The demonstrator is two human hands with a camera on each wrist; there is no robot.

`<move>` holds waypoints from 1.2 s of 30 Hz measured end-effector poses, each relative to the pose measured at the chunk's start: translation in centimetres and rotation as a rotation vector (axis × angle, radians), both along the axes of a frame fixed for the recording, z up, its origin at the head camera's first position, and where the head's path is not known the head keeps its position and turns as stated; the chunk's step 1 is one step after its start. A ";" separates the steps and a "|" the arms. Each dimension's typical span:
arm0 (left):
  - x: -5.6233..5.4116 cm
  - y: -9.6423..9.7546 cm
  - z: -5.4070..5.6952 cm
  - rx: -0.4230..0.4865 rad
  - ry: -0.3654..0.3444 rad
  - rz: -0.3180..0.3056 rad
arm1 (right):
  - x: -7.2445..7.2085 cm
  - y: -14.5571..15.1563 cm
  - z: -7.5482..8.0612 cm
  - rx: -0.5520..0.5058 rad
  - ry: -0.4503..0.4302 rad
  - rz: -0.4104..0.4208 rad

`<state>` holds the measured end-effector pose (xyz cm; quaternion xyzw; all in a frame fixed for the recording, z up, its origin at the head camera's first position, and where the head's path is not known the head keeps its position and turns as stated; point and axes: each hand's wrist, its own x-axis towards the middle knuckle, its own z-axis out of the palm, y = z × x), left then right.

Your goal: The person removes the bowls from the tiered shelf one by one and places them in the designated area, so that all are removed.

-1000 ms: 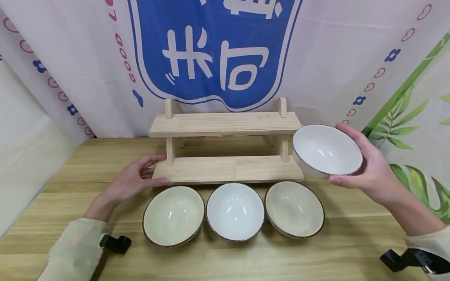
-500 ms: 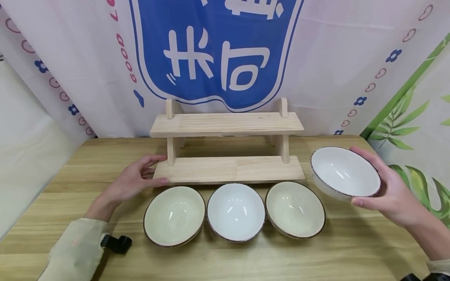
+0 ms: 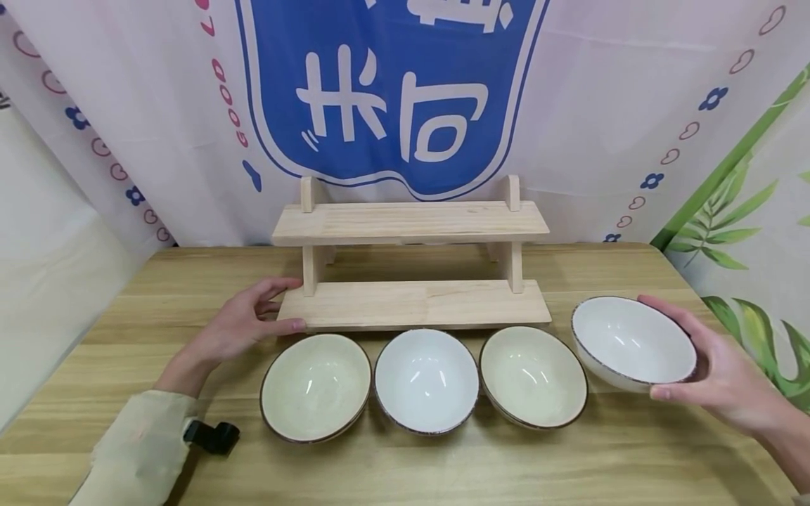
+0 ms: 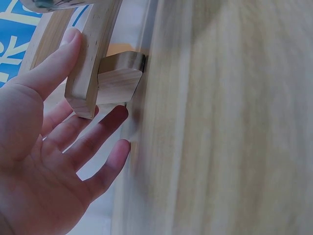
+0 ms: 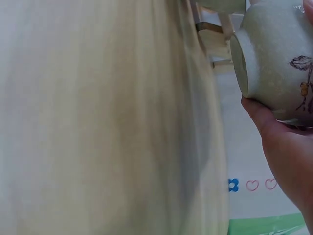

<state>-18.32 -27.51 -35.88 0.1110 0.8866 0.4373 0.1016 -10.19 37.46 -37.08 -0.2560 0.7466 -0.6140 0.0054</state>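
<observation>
My right hand holds a white bowl with a dark rim, fingers at its far side and thumb near the front rim. In the right wrist view the bowl shows its foot and a painted plant, held off the table. My left hand grips the left end of the lower board of a two-tier wooden shelf. The left wrist view shows the thumb on one face of the board and fingers behind it. Before the shelf stand a cream bowl, a white bowl and another cream bowl.
A wood-grain table carries everything. Behind the shelf hangs a white cloth with a blue printed panel. Leaf-patterned cloth hangs along the right side. The three standing bowls form a close row near the shelf's front edge.
My right hand has carried the white bowl down and to the right, from beside the shelf to right of the bowl row. My left hand stays at the shelf's end.
</observation>
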 end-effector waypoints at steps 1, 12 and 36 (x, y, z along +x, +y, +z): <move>0.0 0.0 0.0 -0.002 0.002 -0.001 | 0.1 0.1 -0.2 0.008 -0.002 -0.001; 0.0 0.0 0.0 -0.004 -0.012 0.011 | 0.4 1.3 -1.8 0.014 -0.075 0.038; 0.0 0.1 0.0 -0.003 -0.019 0.013 | 1.2 2.0 -2.5 0.116 -0.093 0.029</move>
